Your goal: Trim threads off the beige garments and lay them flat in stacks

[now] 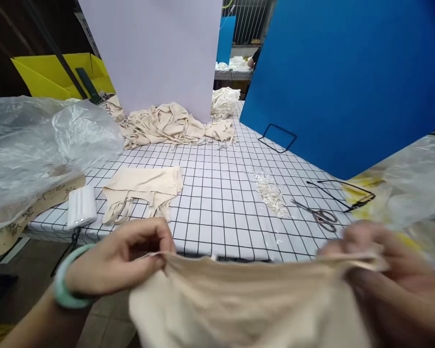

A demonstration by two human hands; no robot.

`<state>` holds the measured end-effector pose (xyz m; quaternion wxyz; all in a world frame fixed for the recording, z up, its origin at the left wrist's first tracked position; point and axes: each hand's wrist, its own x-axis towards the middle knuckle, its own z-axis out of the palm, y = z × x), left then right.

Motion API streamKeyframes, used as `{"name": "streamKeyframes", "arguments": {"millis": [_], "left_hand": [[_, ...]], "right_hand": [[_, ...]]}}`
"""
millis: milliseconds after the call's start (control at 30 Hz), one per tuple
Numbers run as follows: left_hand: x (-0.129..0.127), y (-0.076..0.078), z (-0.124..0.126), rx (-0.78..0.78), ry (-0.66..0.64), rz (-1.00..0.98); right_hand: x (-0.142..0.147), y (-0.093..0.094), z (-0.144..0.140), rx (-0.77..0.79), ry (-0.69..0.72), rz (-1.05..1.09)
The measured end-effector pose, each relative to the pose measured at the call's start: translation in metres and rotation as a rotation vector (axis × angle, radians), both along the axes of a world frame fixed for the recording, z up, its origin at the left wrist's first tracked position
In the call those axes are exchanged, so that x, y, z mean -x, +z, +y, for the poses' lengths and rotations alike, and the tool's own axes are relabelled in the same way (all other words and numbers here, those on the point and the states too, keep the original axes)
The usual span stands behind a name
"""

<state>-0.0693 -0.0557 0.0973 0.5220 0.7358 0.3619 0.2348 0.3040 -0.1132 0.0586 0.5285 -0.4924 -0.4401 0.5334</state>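
the left hand (119, 258) pinches the top edge of a beige garment (235, 304), its grip clamped on the cloth, and the blurred right hand (387, 270) has its grip clamped on the same edge, stretching it just in front of the gridded counter (221, 203). on the counter, beyond the garment, lie a folded beige piece (145, 188), a white power bank (81, 207), scissors (319, 215) and fabric scraps (271, 193).

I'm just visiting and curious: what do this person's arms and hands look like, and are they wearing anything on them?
Both hands are bare, with no gloves. The left hand has a smooth, pale green bangle round the wrist, thick and rounded like a jade ring. The forearm behind it shows no sleeve. The right hand is blurred; no ring, watch or sleeve can be made out on it.
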Motion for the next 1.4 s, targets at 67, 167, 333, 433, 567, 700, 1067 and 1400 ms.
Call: {"name": "streamKeyframes", "arguments": {"millis": [67, 167, 333, 433, 567, 700, 1067, 1400], "left_hand": [[-0.011, -0.026, 0.016, 0.048, 0.084, 0.006], [-0.031, -0.065, 0.058, 0.088, 0.192, -0.012], [-0.057, -0.106, 0.147, -0.181, 0.454, 0.247], [-0.069, -0.114, 0.171, -0.333, 0.552, 0.3], [-0.078, -0.124, 0.153, -0.626, 0.439, 0.333], [-0.08, -0.135, 0.143, -0.774, 0.241, 0.524], [-0.069, -0.126, 0.182, -0.53, 0.119, 0.784], [-0.072, -0.143, 0.16, -0.737, 0.303, 0.736]], "right_hand": [[0.024, -0.013, 0.025, 0.089, -0.031, 0.051], [0.039, -0.042, 0.07, 0.137, -0.026, 0.072], [0.022, -0.088, 0.154, 0.045, -0.196, -0.32], [0.008, -0.1, 0.178, 0.016, -0.303, -0.652], [0.001, -0.106, 0.157, -0.263, -0.24, -1.014], [0.006, -0.111, 0.134, -0.339, -0.088, -1.163], [0.042, -0.113, 0.21, -0.009, -0.062, -1.474], [0.023, -0.124, 0.193, -0.191, -0.234, -1.452]]}}
